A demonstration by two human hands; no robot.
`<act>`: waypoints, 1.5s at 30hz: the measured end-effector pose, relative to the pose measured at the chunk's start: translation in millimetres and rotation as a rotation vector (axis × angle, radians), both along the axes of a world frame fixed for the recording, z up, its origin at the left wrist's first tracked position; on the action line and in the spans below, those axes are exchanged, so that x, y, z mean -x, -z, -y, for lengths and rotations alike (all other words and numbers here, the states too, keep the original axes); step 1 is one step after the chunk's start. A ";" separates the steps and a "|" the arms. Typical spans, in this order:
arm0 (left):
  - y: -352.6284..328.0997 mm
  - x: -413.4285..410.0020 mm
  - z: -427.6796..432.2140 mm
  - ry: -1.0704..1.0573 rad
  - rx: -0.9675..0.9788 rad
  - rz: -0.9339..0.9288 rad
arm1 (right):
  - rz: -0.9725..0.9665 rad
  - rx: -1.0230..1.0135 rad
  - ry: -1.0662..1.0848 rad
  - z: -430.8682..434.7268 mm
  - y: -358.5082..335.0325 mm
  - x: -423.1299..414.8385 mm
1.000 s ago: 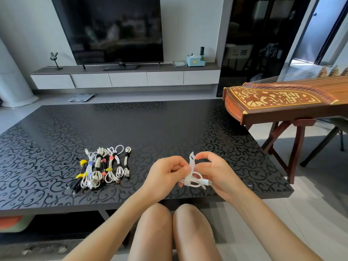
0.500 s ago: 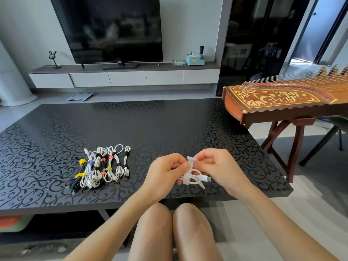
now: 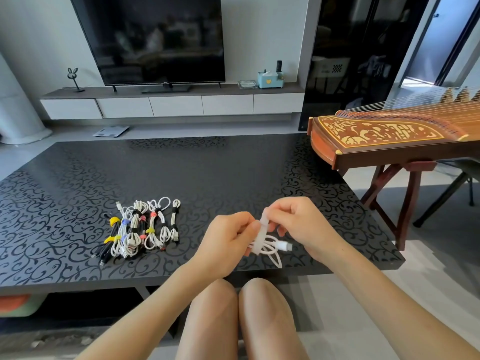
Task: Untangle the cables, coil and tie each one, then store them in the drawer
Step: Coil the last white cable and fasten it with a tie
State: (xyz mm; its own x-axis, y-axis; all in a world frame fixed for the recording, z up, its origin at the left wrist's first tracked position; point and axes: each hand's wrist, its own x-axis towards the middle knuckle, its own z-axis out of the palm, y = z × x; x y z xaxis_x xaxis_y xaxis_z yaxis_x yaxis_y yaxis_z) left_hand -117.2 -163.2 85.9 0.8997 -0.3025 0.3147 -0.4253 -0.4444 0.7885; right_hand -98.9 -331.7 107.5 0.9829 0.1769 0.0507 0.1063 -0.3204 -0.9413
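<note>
Two hands meet just above the near edge of the surface, each grip closed down to a pinch. The left hand (image 3: pixel 228 242) has its fingers curled round the coiled white cable (image 3: pixel 270 249), and the right hand (image 3: pixel 301 224) pinches the upper end of the white strap (image 3: pixel 261 237) that runs down across the coil. The cable's loops and one plug stick out below and to the right of the fingers, seemingly held clear of the surface. This looks like the tying step for this cable, with the strap laid round it but not plainly fastened. Well apart to the left, a row of tied cables (image 3: pixel 140 227) lies on the dark patterned surface (image 3: pixel 207 172), white and black ones bound with yellow, blue, black and pink ties. No loose tangle shows anywhere, so this is probably the last cable to tie. Storing is all left to do, since every bundle is out on the surface. Beyond it a low cabinet (image 3: pixel 176 105) with closed drawer fronts runs under a large television (image 3: pixel 155 40); whether the drawer meant is there I cannot tell. A flat scale (image 3: pixel 111 131) lies on the floor before it, and a wooden zither (image 3: pixel 389 133) stands on its trestle to the right.
</note>
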 end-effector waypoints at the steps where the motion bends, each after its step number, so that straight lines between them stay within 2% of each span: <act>1: -0.8 3.9 -1.7 0.015 -0.092 0.129 | 0.032 0.024 0.049 0.7 -2.2 -2.9; 3: -3.7 10.3 -3.9 0.081 -0.255 0.331 | 0.134 0.087 0.127 3.1 -11.2 -8.0; 4: -4.9 11.6 -4.5 0.108 -0.296 0.359 | 0.197 0.113 0.147 4.4 -17.2 -9.6; 9: -14.5 4.3 -4.3 0.115 -0.297 0.224 | 0.558 0.351 0.276 -1.7 -37.4 -8.7; 11: -18.4 -1.1 -2.8 0.101 -0.270 0.132 | 0.632 0.349 0.317 -5.7 -41.3 -7.7; 15: -22.9 -2.8 1.7 0.049 -0.275 0.215 | 0.391 0.179 0.208 -4.2 -50.1 -17.8; 18: -28.5 -1.9 5.2 0.095 -0.356 0.357 | 0.312 0.191 0.189 -3.3 -52.2 -29.7; 22: -34.3 -7.4 10.9 0.161 -0.469 0.429 | 0.266 0.207 0.146 -6.4 -59.4 -42.4; 26: -42.2 -7.6 13.3 0.236 -0.423 0.448 | 0.050 0.102 0.085 0.8 -60.7 -53.6; 28: -44.2 -8.2 14.7 0.241 -0.267 0.370 | -0.040 0.065 0.115 4.4 -55.4 -55.9; 31: -40.9 -11.9 18.0 0.221 0.022 0.097 | -0.172 -0.045 0.152 5.9 -33.2 -53.2; 34: -32.3 -18.3 14.8 0.152 0.035 -0.053 | -0.368 -0.159 0.176 5.8 3.3 -39.5; 37: -22.0 -25.5 6.6 0.095 0.075 -0.167 | -0.565 -0.118 0.196 8.0 34.5 -23.9; 41: -16.1 -25.2 5.3 0.167 0.399 -0.386 | -0.643 -0.125 0.190 7.6 48.6 -16.0; 45: -10.5 -23.0 10.4 0.101 0.570 -0.422 | -0.670 -0.195 0.187 -3.2 44.9 -5.5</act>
State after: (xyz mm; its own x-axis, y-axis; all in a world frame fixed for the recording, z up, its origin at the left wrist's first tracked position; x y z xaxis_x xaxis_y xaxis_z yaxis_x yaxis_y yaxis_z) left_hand -94.1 -173.6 96.4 0.9559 -0.2826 0.0800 -0.0501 0.1113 0.9925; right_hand -93.4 -328.6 62.7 0.8271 0.0522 -0.5597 -0.5537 -0.0960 -0.8272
